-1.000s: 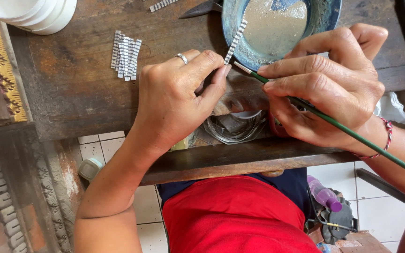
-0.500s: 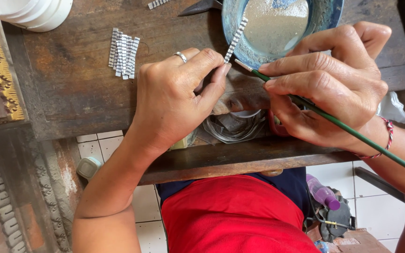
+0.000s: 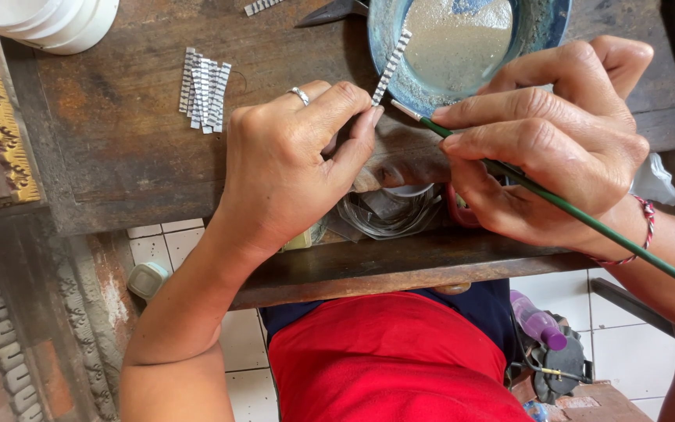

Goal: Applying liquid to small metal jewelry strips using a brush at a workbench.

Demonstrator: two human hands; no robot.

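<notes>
White floor tiles show below us, and above them a dark, worn wooden bench (image 3: 119, 156) fills the view. Nearest us, under the bench edge, lies a coil of wire (image 3: 388, 215). Over it, our left hand (image 3: 291, 168) pinches the lower end of a thin ridged metal strip (image 3: 392, 66) between thumb and fingers, holding it upright with its top against the blue bowl (image 3: 548, 23). We judge the strip light, springy and easy to bend, so a grip low on its flat faces suits it best. Our right hand (image 3: 548, 148) is closed on a slim green brush (image 3: 580, 215), its tip just beside the strip; the brush looks light and stiff. Farther off to the left, more strips (image 3: 203, 90) lie in a bunch, and white dishes (image 3: 48, 19) sit in the corner.
</notes>
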